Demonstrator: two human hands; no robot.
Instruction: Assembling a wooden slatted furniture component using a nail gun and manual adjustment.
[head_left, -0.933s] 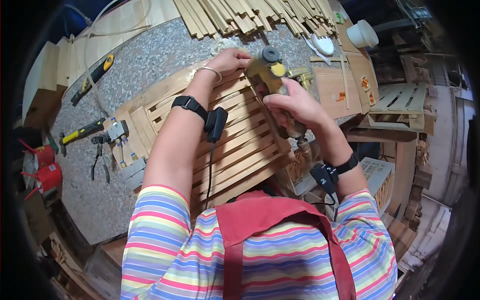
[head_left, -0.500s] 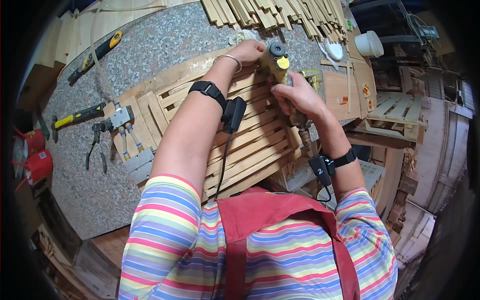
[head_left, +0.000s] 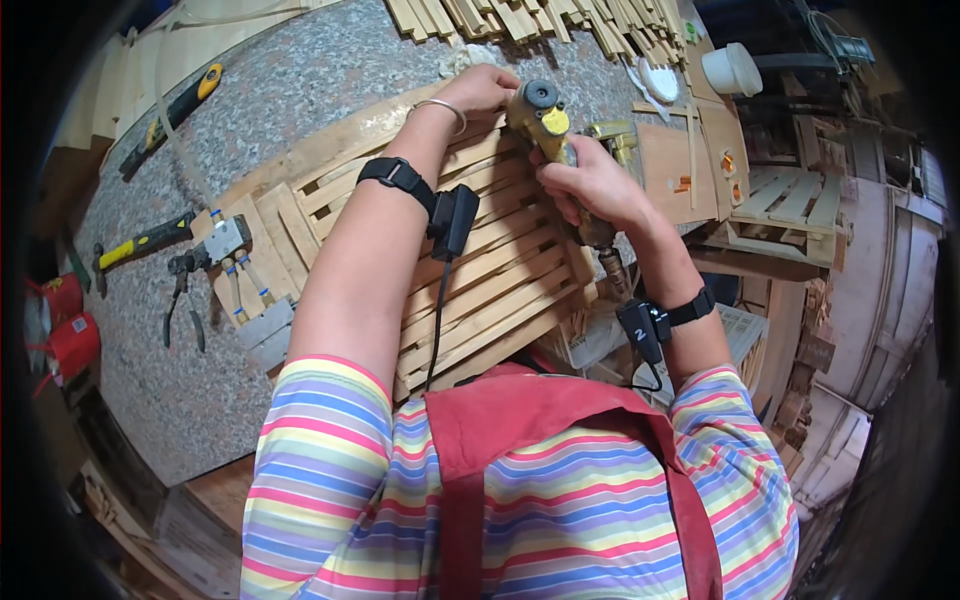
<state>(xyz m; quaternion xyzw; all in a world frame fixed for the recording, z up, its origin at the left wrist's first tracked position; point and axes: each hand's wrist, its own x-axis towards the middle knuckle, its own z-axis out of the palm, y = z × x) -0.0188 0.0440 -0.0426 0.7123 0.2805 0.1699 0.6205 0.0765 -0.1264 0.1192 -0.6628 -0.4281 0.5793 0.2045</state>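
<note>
A slatted wooden panel (head_left: 505, 272) lies on the speckled stone bench before me, its light strips side by side with narrow gaps. My right hand (head_left: 592, 183) is wrapped round the grip of a worn yellow air nail gun (head_left: 540, 118), whose hose fitting trails toward me. The gun is over the panel's far right part; its nose is hidden beneath the body. Close to the gun's left side, my left hand (head_left: 482, 88) is at the panel's far edge with fingers curled together. Whatever those fingers pinch is hidden.
Wood strips (head_left: 500, 20) are piled at the back. On the left lie a hammer (head_left: 150, 240), pliers (head_left: 182, 300), a yellow-and-black handled tool (head_left: 175, 118) and a metal block with air fittings (head_left: 224, 240). A second yellow tool (head_left: 618, 142) and white bucket (head_left: 732, 70) are at right.
The whole view has shifted slightly, with bench items now a little farther left and up. Both hands keep nearly the same place over the panel, and the nail gun is still held.
</note>
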